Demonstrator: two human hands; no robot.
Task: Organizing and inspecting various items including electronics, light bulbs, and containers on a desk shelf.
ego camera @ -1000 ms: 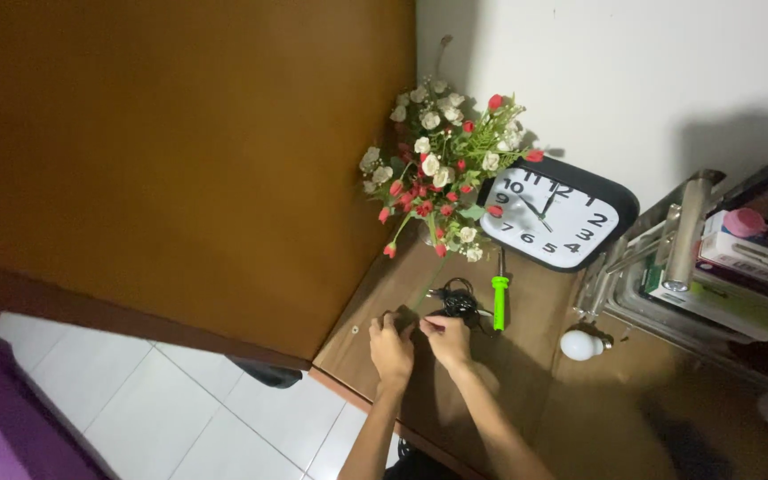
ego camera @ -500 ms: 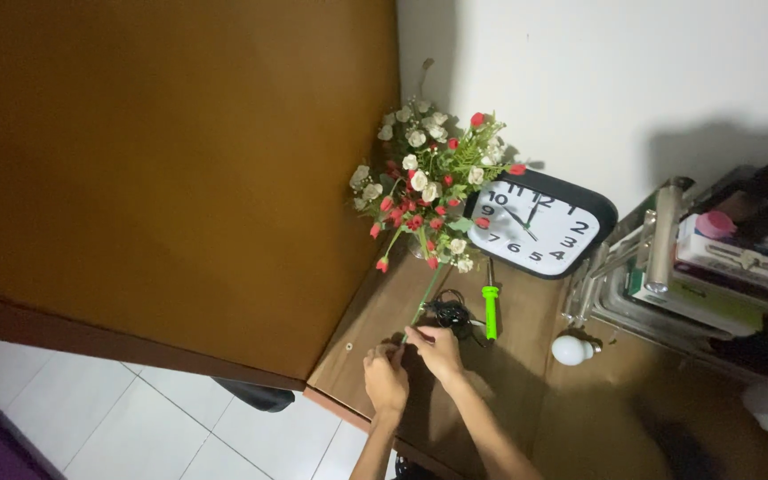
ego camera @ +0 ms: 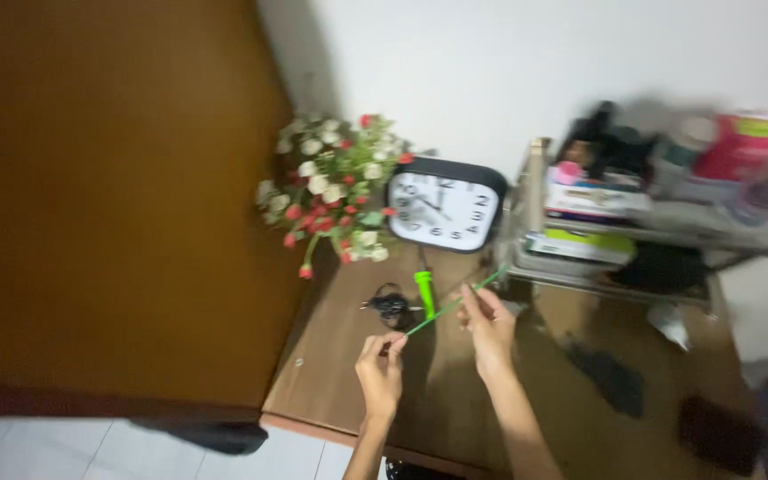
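Note:
Both hands are stretched out over a brown wooden table (ego camera: 340, 373). My left hand (ego camera: 380, 370) pinches the lower end of a thin green stick (ego camera: 452, 304). My right hand (ego camera: 488, 322) grips the same stick further up, so it runs slanted between them. Just beyond the hands lie a small black object with wires (ego camera: 391, 308) and a green screwdriver-like tool (ego camera: 425, 290). The frame is blurred.
A bunch of red and white artificial flowers (ego camera: 331, 191) stands at the back left beside a black-framed rectangular clock (ego camera: 444, 209) leaning on the white wall. A metal rack (ego camera: 633, 222) with boxes and bottles fills the right. A brown wooden door (ego camera: 108, 204) is at left.
The camera has swung right and closer. My hands have lifted from the black object and now hold a thin green stick stretched between them.

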